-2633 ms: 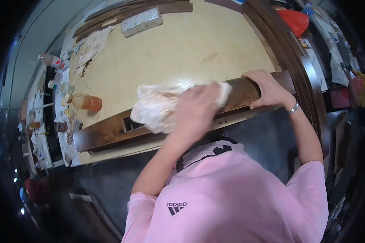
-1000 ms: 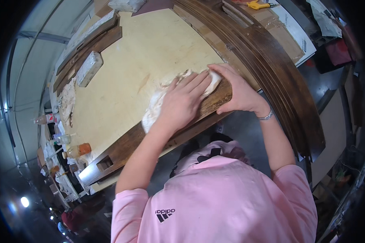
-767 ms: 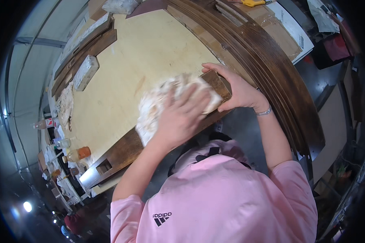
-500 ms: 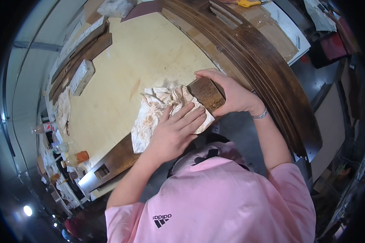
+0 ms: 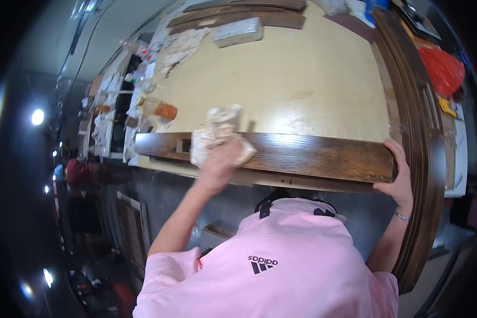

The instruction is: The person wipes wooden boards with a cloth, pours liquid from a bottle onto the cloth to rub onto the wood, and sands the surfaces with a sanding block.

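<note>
Leftward since the earlier frame went the bare left hand (image 5: 221, 167) with the crumpled, stained white cloth (image 5: 217, 130); blur stops me telling whether that grip is closed. Beneath, the long, glossy dark-brown wooden board (image 5: 312, 156) lies along the pale-yellow tabletop's (image 5: 281, 74) near edge. I judge it stiff, heavyish, perhaps slippery, best held by its edges; the bare right hand's (image 5: 399, 183) grip clasps its right end.
</note>
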A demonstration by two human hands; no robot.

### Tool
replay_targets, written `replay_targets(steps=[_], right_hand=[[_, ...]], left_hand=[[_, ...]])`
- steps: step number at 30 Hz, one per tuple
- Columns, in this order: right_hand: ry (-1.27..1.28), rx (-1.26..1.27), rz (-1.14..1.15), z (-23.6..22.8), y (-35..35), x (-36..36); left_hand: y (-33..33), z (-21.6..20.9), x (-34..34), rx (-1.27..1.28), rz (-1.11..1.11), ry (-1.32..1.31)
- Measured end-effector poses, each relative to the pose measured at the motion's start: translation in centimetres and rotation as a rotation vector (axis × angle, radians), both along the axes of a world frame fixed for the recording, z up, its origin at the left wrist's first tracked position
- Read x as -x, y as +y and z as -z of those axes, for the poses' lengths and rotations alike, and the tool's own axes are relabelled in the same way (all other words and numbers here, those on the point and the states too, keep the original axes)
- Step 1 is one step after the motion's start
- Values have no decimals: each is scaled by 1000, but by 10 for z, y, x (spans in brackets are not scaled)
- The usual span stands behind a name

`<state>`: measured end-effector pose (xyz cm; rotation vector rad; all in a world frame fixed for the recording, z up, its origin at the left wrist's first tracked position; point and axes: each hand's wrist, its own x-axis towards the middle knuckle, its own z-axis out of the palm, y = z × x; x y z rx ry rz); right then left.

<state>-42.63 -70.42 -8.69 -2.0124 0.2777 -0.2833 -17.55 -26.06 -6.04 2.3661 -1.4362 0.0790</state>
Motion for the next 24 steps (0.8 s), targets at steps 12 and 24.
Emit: replay_targets(steps=[12, 24], right_hand=[[-24, 487, -557, -86, 192, -160], [48, 714, -419, -45, 278, -217]], left_hand=[[32, -44, -9, 425, -519, -312], [150, -69, -52, 546, -631, -78]])
